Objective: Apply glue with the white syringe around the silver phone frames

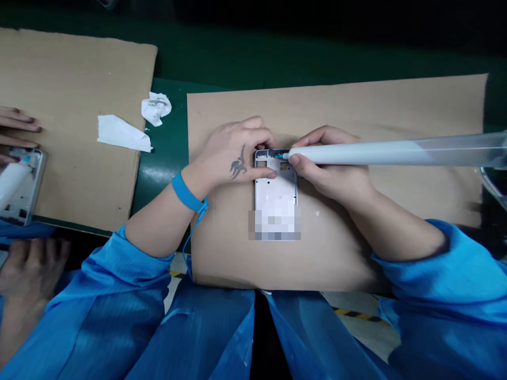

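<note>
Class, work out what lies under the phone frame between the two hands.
Cardboard shows around the frame, and brown shows through its cutouts. Whatever lies beneath its solid parts is covered and cannot be seen.

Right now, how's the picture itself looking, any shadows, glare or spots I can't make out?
Head view: the top edge sinks into near black. Head view: a soft shadow darkens the cardboard beside the right hand. Head view: a pale sheen shows on the table. Head view: pixelated squares hide the phone frame's near end.
</note>
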Available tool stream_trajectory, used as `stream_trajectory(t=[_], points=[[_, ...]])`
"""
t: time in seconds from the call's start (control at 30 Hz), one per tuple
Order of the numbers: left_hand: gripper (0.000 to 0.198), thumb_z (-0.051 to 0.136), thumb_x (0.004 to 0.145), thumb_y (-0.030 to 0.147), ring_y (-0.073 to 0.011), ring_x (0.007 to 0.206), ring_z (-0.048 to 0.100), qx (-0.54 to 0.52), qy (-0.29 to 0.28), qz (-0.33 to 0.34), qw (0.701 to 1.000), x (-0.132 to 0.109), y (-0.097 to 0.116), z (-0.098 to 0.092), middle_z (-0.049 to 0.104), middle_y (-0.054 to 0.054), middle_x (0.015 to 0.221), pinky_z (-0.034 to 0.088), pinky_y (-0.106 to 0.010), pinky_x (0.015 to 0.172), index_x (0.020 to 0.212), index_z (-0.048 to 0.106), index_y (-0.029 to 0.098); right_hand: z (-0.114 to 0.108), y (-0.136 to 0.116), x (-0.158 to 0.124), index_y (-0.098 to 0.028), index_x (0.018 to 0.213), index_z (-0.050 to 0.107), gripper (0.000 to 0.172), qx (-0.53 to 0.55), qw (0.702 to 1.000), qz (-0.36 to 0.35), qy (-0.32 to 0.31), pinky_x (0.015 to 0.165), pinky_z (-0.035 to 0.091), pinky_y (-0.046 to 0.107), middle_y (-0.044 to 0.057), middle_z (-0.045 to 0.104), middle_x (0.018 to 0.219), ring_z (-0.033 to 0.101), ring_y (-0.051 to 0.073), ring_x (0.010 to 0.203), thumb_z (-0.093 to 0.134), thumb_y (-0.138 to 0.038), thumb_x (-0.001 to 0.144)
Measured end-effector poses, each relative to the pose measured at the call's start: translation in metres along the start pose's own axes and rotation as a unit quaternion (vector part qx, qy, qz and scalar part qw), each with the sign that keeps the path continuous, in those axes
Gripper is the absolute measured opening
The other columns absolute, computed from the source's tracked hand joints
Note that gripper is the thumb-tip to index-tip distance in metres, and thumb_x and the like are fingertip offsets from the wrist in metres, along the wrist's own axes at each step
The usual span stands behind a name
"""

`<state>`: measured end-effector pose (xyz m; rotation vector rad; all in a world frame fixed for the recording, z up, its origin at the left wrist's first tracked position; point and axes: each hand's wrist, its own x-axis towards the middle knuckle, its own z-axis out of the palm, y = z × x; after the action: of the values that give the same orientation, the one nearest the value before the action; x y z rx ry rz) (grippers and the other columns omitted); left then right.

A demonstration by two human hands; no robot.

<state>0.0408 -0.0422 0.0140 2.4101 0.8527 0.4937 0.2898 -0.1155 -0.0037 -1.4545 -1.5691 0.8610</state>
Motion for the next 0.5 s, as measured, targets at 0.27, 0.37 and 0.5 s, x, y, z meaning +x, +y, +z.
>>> stream_trajectory(t=[0.27,0.37,0.5], points=[[0.046,0.096,0.085,0.054,-0.0243,0.087,0.073,-0.006,-0.015,-0.014,1.0,0.0001,0.001,-0.0018,0.079,-0.008,0.114,0.051,-0.039,0.076,0.115,0.083,0.021,0.0006,-0.0023,-0.0004,-0.028,0.091,0.074,0.041,0.021,1.0,-0.001,0.013,0.061,0.065,0.042,0.006,0.084,0.089,0.077,0.026,0.072,0.094,-0.064,0.086],[0.046,0.096,0.085,0.055,-0.0252,0.089,0.073,-0.001,-0.018,-0.019,1.0,-0.0002,0.001,-0.0026,0.079,-0.008,0.114,0.05,-0.04,0.077,0.114,0.083,0.022,0.0002,-0.0049,0.0001,-0.028,0.089,0.073,0.043,0.033,0.999,0.004,0.014,0.059,0.063,0.042,0.006,0.084,0.088,0.077,0.026,0.071,0.095,-0.065,0.084],[0.047,0.094,0.087,0.062,-0.0263,0.089,0.073,-0.012,-0.016,-0.014,1.0,0.0,-0.0013,-0.0018,0.079,-0.009,0.114,0.049,-0.042,0.076,0.113,0.083,0.024,-0.0005,-0.0047,0.0006,-0.029,0.088,0.072,0.052,0.022,1.0,0.011,0.018,0.059,0.064,0.042,0.006,0.085,0.088,0.077,0.026,0.07,0.094,-0.075,0.081]])
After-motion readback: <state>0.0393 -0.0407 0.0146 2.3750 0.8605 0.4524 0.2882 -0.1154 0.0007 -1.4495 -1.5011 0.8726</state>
